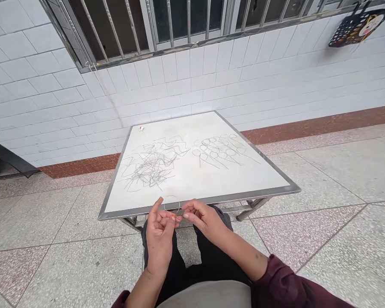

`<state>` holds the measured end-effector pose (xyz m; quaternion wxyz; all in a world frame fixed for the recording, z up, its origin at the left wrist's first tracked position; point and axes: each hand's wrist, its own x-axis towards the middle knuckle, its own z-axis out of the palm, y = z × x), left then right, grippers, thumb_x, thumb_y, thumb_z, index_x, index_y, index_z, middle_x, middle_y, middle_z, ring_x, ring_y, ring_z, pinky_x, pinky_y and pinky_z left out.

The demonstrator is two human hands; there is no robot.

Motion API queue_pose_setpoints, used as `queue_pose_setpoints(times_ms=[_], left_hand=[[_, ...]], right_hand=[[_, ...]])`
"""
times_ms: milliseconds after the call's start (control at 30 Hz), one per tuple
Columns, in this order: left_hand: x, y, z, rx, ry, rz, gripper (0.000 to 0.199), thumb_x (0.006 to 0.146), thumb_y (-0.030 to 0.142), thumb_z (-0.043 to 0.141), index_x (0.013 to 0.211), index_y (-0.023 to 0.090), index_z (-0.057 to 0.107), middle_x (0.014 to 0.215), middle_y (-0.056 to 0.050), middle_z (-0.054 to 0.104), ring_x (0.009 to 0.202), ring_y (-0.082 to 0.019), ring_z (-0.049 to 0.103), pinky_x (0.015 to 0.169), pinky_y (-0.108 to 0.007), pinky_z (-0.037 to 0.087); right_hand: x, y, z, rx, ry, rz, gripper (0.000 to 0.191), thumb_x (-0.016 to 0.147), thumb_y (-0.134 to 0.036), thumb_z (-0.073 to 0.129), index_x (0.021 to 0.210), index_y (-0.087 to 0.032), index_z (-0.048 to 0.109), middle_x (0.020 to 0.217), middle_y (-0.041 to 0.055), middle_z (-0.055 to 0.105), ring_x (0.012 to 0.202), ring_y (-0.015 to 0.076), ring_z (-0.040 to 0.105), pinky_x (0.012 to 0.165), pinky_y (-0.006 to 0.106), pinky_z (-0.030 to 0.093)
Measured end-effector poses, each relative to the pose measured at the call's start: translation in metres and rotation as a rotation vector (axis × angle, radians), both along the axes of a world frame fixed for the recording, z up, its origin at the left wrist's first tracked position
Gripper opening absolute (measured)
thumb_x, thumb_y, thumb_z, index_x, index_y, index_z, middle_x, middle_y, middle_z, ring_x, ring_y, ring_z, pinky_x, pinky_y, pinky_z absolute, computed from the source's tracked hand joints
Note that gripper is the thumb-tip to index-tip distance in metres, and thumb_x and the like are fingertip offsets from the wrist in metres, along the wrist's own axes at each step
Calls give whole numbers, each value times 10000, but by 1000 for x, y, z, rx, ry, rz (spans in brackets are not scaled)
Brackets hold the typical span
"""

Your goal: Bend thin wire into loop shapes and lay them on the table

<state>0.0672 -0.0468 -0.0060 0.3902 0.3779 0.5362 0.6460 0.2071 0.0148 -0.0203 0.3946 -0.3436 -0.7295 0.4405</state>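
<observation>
Over the table's near edge, my left hand (161, 231) pinches a thin wire (172, 196) bent into a round loop, thumb against fingers. The loop stands up above the fingertips. Just to its right is my right hand (205, 218), fingers curled and thumb close to the forefinger; what lies between those tips is too small to make out. On the white table (192, 184) ahead lies a tangled heap of thin, bent wires (150, 167) at the left. Several wires with a round loop and a straight tail (213, 155) are laid out at the right.
The table has a grey metal rim (276, 189) and metal legs (252, 209). A small white and red object (141, 128) sits at its far left corner. Behind stands a tiled wall (179, 92) with a barred window (189, 21). A patterned bag (359, 28) hangs at the upper right.
</observation>
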Motion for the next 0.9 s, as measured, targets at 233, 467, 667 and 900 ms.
queue_pose_setpoints(times_ms=[233,467,667,900], left_hand=[[9,-3,-7,-47,41,-116,524,818,259,624,1308,245,440,767,30,575,724,-143,651,737,-304,526],[5,3,-18,-81,17,-125,535,805,284,640,1303,239,449,740,38,569,690,-135,643,717,-294,524],[-8,19,-21,-70,-35,5,481,801,290,634,1252,231,477,775,27,568,764,-149,650,724,-306,542],[2,61,-36,-62,-69,-88,474,809,320,632,1238,202,468,826,-1,566,831,-184,662,713,-324,554]], right_hand=[[-7,1,-8,-189,263,-22,213,843,-341,575,1013,-214,577,799,-6,617,610,105,583,559,234,489],[-2,5,-16,12,90,-114,201,887,-290,531,1070,-233,591,885,23,654,655,124,599,636,269,509],[-1,4,-27,263,-238,5,48,862,-242,597,888,-217,629,778,11,642,764,173,566,692,299,473],[5,21,-38,409,-297,-207,200,898,-137,490,997,-225,640,844,43,616,811,191,559,712,323,491]])
